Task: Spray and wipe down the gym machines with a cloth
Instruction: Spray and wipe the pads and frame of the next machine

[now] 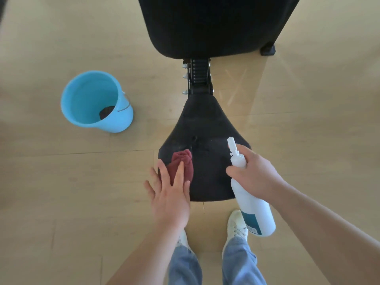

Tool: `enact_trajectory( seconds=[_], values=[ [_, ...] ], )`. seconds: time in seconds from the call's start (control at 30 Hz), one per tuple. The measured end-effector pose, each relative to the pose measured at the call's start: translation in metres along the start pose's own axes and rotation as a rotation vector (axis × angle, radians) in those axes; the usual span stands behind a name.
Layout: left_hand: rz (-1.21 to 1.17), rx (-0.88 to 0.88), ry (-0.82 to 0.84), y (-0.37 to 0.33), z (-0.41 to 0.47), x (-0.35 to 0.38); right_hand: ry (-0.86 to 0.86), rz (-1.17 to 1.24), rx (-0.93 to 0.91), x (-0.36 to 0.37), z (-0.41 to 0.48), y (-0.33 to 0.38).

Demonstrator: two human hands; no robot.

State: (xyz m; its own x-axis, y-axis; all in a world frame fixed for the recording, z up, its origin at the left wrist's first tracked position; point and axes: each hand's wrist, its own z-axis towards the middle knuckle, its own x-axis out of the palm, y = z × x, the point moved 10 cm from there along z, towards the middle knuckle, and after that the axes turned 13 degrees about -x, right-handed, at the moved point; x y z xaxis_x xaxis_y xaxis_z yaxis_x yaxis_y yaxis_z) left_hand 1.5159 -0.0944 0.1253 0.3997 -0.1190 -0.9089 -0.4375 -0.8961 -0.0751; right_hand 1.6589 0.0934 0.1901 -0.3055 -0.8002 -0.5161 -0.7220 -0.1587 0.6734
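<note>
1. Maroon cloth [182, 165] lies bunched on the near-left part of the black seat [205, 124], close to its left edge.
2. The left grip [170, 200] lies flat on the cloth with its fingers straight and spread. One finger presses across the cloth's middle, and the outer fingers reach past the seat's edge over the floor [61, 182]. Nothing is curled round the cloth.
3. The right grip [255, 171] is wrapped round the neck of a white bottle [255, 206], just under the spray head, above the seat's right side. Whether a finger sits on the trigger cannot be told.
4. The nozzle points away from the person. The bottle's body slants back and down, with a teal label near its base.
5. The seat narrows at its far end, where a ribbed black bracket [199, 79] with bolts on its left side runs up under a large black pad [213, 23].
6. A blue bucket [121, 122] stands upright on the wooden floor, well left of the seat. A dark lump [106, 112] lies at its bottom, and a thin wire handle hangs on its right side.
7. White shoes [236, 225] and pale jeans [240, 262] show below the seat's near edge, and the bottle's base hides part of the right shoe.
</note>
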Motion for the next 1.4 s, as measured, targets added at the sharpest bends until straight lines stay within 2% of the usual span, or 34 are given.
enact_trajectory(
  seconds=[0.1,0.17,0.3,0.47,0.6,0.67,0.93,1.1,1.4],
  values=[
    [-0.052,-0.126,0.063,0.015,0.006,0.002,0.032,0.013,-0.022,0.011,0.002,0.013],
    [-0.090,-0.121,0.064,0.002,0.000,0.003,0.041,0.019,-0.034,0.014,0.004,0.017],
    [-0.045,0.078,-0.020,-0.044,-0.019,0.005,0.026,0.029,-0.041,0.005,0.006,0.014],
    [0.028,0.392,0.066,-0.132,-0.056,0.023,-0.052,0.013,-0.010,-0.026,0.008,-0.002],
    [0.135,0.561,0.084,-0.144,-0.052,0.018,-0.091,-0.008,0.006,-0.042,0.007,-0.013],
    [0.132,0.505,0.047,-0.126,-0.036,0.008,-0.070,-0.021,0.008,-0.039,0.009,-0.012],
    [0.026,0.070,-0.005,-0.035,0.051,-0.020,0.076,-0.040,-0.024,0.001,0.028,0.019],
    [0.050,0.135,0.004,-0.050,0.079,-0.025,0.096,-0.041,-0.020,0.005,0.042,0.022],
    [0.053,0.204,0.038,-0.120,0.138,-0.034,0.100,0.016,0.016,-0.020,0.078,0.016]
  ],
)
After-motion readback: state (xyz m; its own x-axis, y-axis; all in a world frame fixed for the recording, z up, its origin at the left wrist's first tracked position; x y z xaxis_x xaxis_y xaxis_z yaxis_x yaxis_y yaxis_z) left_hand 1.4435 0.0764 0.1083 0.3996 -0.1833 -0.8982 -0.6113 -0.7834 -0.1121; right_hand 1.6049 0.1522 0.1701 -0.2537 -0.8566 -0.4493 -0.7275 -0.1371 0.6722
